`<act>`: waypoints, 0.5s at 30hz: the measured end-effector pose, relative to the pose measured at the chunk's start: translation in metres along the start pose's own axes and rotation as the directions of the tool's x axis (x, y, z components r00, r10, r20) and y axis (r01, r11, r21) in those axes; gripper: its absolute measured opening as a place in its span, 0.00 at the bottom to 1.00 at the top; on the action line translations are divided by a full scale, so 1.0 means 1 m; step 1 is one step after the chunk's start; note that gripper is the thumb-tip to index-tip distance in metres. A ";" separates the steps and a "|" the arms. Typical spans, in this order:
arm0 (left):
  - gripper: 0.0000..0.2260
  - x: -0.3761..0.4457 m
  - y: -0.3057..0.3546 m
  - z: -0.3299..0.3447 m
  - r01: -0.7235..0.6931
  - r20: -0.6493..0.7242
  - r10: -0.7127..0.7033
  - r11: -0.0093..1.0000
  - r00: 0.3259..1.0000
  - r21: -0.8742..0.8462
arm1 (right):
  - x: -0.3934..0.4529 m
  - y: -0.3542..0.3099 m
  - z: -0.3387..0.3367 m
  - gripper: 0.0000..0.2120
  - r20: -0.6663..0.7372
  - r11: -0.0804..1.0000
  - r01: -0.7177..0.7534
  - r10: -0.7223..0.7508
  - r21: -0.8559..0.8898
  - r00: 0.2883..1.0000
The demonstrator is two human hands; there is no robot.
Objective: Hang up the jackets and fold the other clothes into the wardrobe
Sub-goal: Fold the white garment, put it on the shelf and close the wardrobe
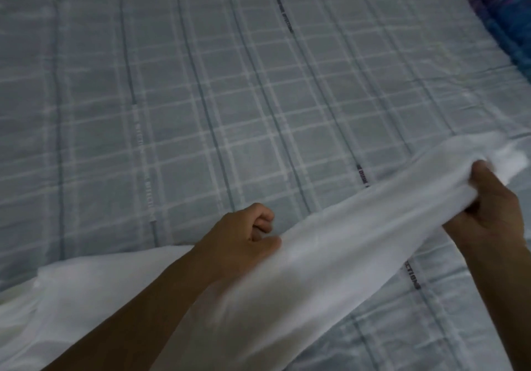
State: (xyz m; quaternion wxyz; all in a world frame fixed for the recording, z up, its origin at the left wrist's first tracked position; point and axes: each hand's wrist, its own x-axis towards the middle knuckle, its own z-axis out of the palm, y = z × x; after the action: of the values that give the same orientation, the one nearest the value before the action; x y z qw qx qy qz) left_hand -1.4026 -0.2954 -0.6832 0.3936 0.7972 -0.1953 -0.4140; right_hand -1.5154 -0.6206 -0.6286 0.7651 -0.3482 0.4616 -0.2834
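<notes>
A white garment [330,244] stretches across the lower half of the head view, from the bottom left up to the right edge, blurred by motion. My left hand [244,235] pinches its upper edge near the middle, fingers curled. My right hand [488,207] grips the bunched far end of the cloth at the right. The garment's lower left part [94,290] lies loose on the bed. What kind of clothing it is cannot be told.
A bed with a pale blue-grey checked cover [201,97] fills the view under the garment. A dark blue and purple patterned fabric [505,14] lies along the top right corner.
</notes>
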 end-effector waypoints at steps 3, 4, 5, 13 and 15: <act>0.21 0.002 0.003 0.011 -0.018 -0.049 0.018 1.000 0.999 0.013 | 0.011 -0.004 -0.021 0.23 -0.123 0.990 0.033 -0.050 -0.140 0.991; 0.21 0.003 0.004 0.015 -0.024 -0.073 0.026 0.999 0.997 0.033 | 0.015 0.001 -0.030 0.23 -0.172 0.979 0.017 -0.053 -0.203 0.984; 0.21 0.003 0.004 0.018 -0.028 -0.104 0.034 0.998 0.994 0.057 | 0.019 0.008 -0.040 0.23 -0.210 0.965 -0.004 -0.053 -0.263 0.976; 0.14 0.005 0.011 0.039 -0.021 -0.276 0.064 0.987 0.959 0.157 | 0.025 0.024 -0.069 0.20 -0.291 0.902 -0.014 -0.125 -0.432 0.948; 0.13 0.007 0.013 0.045 -0.041 -0.270 0.095 0.979 0.958 0.199 | 0.023 0.022 -0.071 0.19 -0.259 0.931 -0.007 -0.094 -0.364 0.961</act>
State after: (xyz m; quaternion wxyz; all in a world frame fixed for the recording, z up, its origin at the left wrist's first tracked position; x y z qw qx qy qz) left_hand -1.4351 -0.3286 -0.6915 0.3528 0.8743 -0.2045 -0.2634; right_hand -1.5681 -0.6437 -0.6817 0.6106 -0.4510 0.5986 -0.2559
